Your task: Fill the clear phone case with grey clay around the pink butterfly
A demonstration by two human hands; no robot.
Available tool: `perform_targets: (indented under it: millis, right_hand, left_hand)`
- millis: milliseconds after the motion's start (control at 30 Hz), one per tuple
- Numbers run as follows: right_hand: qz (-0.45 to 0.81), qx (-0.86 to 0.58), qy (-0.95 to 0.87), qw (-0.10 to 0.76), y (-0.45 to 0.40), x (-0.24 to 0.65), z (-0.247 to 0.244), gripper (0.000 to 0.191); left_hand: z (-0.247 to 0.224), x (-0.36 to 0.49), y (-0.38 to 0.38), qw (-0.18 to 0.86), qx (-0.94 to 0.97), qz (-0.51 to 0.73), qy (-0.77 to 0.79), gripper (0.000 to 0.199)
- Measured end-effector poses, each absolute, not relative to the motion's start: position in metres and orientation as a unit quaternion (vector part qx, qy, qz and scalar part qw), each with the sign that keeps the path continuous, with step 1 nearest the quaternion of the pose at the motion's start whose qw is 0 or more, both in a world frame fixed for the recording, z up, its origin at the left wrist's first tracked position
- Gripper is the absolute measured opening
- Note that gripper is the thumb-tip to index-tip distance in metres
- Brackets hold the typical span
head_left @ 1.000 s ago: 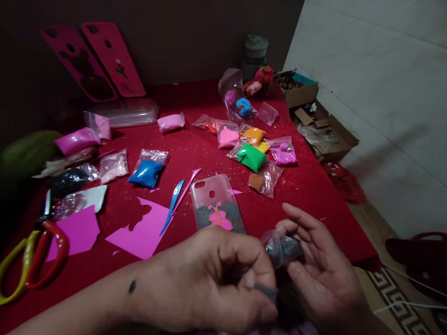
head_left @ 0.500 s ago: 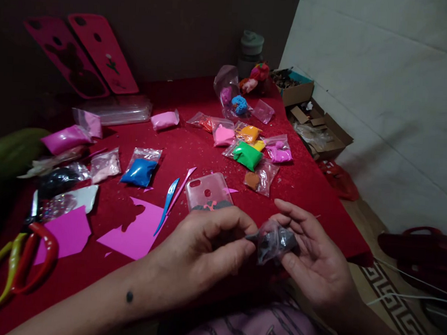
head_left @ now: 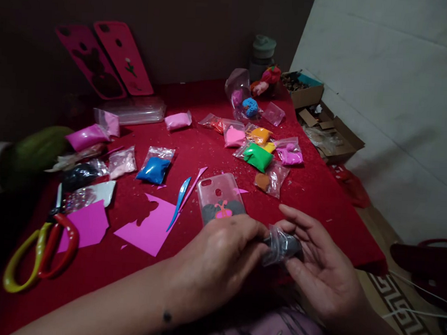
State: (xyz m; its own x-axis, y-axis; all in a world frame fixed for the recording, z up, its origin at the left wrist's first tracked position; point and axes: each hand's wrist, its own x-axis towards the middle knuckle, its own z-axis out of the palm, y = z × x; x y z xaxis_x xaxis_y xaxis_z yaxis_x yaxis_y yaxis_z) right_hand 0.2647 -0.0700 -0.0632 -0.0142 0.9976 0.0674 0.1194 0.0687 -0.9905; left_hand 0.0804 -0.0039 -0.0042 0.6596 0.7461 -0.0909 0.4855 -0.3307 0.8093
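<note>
My right hand (head_left: 325, 270) cups a small clear plastic bag (head_left: 274, 257) between thumb and curled fingers. Dark grey modelling clay (head_left: 290, 245) shows through its film. At the bag's mouth, my left hand (head_left: 222, 257) has thumb and forefinger pinched on a bit of the dark clay, mostly hidden by the fingers. Just beyond the left hand lies a translucent phone case (head_left: 228, 186) with dark grey butterfly wings and a pink body on it; the hand covers its near end. A blue modelling knife (head_left: 179, 203) and a pink tool (head_left: 195, 183) lie to its left.
Scissors (head_left: 41, 253) and pink sheets (head_left: 149, 226) lie left on the red-covered table. Bagged clay includes blue (head_left: 154, 170), green (head_left: 257, 157) and brown (head_left: 262, 181). Two pink phone cases (head_left: 124, 57) lean at the back. Cardboard boxes (head_left: 341, 138) stand beyond the right edge.
The view has swung a little left, so things appear shifted right. My left fingers have moved closer against the bag's mouth, and more of the butterfly shows. The right hand still holds the bag.
</note>
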Motion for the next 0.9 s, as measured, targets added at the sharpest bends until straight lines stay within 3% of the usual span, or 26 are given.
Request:
perform_targets:
  millis: [233,333,533,700,767,900]
  right_hand:
    - [0.38,-0.541,-0.607,0.441,-0.083,0.269,-0.068,0.062]
    - [0.394,-0.551,-0.601,0.424,-0.088,0.27,-0.066,0.06]
    - [0.47,-0.557,-0.515,0.451,-0.094,0.259,-0.044,0.051]
    - [0.496,-0.531,-0.528,0.44,-0.086,0.26,-0.037,0.051]
    - [0.512,-0.517,-0.532,0.433,-0.081,0.264,-0.04,0.051]
    - [0.591,-0.428,-0.522,0.441,-0.073,0.268,-0.049,0.049]
  left_hand:
    - [-0.016,0.083,-0.022,0.37,0.831,0.206,0.36,0.011]
    - [-0.018,0.085,-0.026,0.303,0.859,0.231,0.343,0.011]
    - [-0.011,0.082,-0.023,0.382,0.842,0.233,0.3,0.011]
    - [-0.019,0.081,-0.025,0.306,0.875,0.239,0.29,0.021]
    - [-0.02,0.081,-0.025,0.325,0.867,0.244,0.289,0.017]
    - [-0.014,0.081,-0.018,0.462,0.811,0.198,0.301,0.014]
